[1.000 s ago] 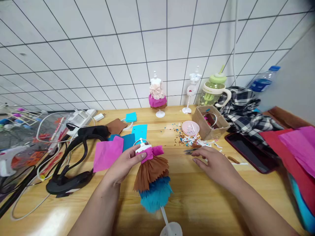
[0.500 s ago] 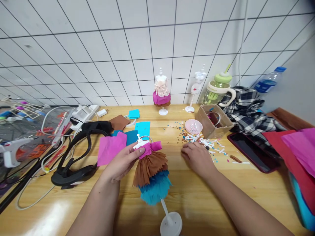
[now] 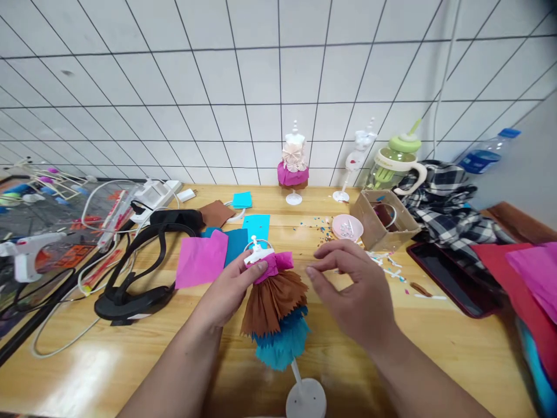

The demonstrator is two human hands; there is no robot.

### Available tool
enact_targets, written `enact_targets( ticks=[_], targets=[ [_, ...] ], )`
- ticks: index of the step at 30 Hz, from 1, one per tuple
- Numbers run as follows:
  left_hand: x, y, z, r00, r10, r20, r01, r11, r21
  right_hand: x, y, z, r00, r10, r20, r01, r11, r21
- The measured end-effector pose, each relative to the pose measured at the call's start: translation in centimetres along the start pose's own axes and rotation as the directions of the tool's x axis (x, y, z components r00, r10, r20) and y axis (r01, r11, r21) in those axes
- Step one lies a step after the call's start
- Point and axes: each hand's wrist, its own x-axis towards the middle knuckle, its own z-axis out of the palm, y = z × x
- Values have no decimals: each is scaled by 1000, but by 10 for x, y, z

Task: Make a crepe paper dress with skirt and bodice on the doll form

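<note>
My left hand (image 3: 230, 293) is closed around the upper body of a small white dress form (image 3: 260, 253), thumb pressed on its pink paper bodice. A pink paper bow (image 3: 284, 260) sticks out from the bodice. Below hang a pleated brown paper skirt (image 3: 274, 302) and a fringed blue paper layer (image 3: 284, 342). The form leans, its round white base (image 3: 306, 399) nearest me. To the right of the bow, apart from it, hovers my right hand (image 3: 359, 290), thumb and index tips brought together in a pinch. Anything between them is too small to make out.
Behind stand a dressed form (image 3: 293, 159) and a bare form (image 3: 354, 159). At right are a pink dish (image 3: 347, 227), paper scraps, a cardboard box (image 3: 385, 232), a cup (image 3: 395, 162) and a phone (image 3: 452, 278). Pink paper (image 3: 201, 260), a black head strap (image 3: 134, 302) and a glue gun (image 3: 32, 252) lie left.
My right hand has lifted from the scraps beside the dish and come towards me and the bow, fingers now pinched. My left hand keeps its hold. The whole view has shifted slightly.
</note>
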Motion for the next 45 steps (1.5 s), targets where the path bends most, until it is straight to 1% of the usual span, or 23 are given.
enact_targets(
  ticks=[1, 2, 3, 5, 7, 9, 12, 15, 18, 24, 31, 34, 38, 40, 42, 45],
  targets=[
    [-2, 1, 2, 1000, 9, -6, -9, 1000, 26, 3, -12, 4, 1000, -12, -13, 12, 1000, 24],
    [-3, 1, 3, 1000, 20, -9, -20, 999, 48, 4, -20, 10, 1000, 1, -8, -1, 999, 53],
    [-5, 2, 4, 999, 34, -13, -33, 997, 67, 5, -24, 17, 999, 39, 0, -39, 996, 83],
    [-8, 3, 4, 998, 59, -27, -56, 993, 102, 4, -25, 30, 994, 108, -9, -106, 988, 110],
    [-10, 4, 4, 996, 73, -48, -67, 989, 132, 2, -22, 42, 989, 141, -34, -137, 985, 110],
    [-11, 6, 4, 995, 80, -60, -70, 986, 149, -1, -20, 49, 989, 135, -66, -129, 987, 92],
    [-12, 7, 5, 995, 74, -64, -62, 985, 164, -3, -20, 55, 990, 90, -108, -87, 995, 39],
    [-12, 6, 5, 995, 58, -81, -43, 983, 180, -4, -23, 58, 994, 37, -107, -41, 999, -34],
    [-11, 4, 4, 994, 44, -97, -27, 985, 173, -6, -24, 60, 995, 10, -102, -19, 996, -86],
    [-11, 0, 4, 996, 58, -73, -50, 993, 107, -5, -24, 60, 991, 19, -130, -35, 992, -120],
    [-10, 4, 6, 996, 77, -49, -70, 987, 142, -6, -26, 61, 998, 7, -58, -18, 980, -196],
    [-10, 6, 7, 996, 77, -53, -69, 987, 146, -7, -25, 61, 998, -6, -63, -7, 980, -197],
    [-8, 1, 4, 995, 60, -83, -45, 985, 166, -5, -20, 59, 989, -8, -147, -15, 987, -158],
    [-8, -2, 3, 995, 47, -85, -31, 983, 179, -4, -18, 58, 986, 4, -168, -30, 988, -151],
    [-8, -3, 3, 996, 44, -74, -30, 982, 186, -4, -18, 57, 989, 9, -148, -33, 987, -160],
    [-8, -2, 5, 995, 78, -62, -64, 978, 197, -5, -20, 59, 995, 10, -100, -28, 984, -178]
  ],
)
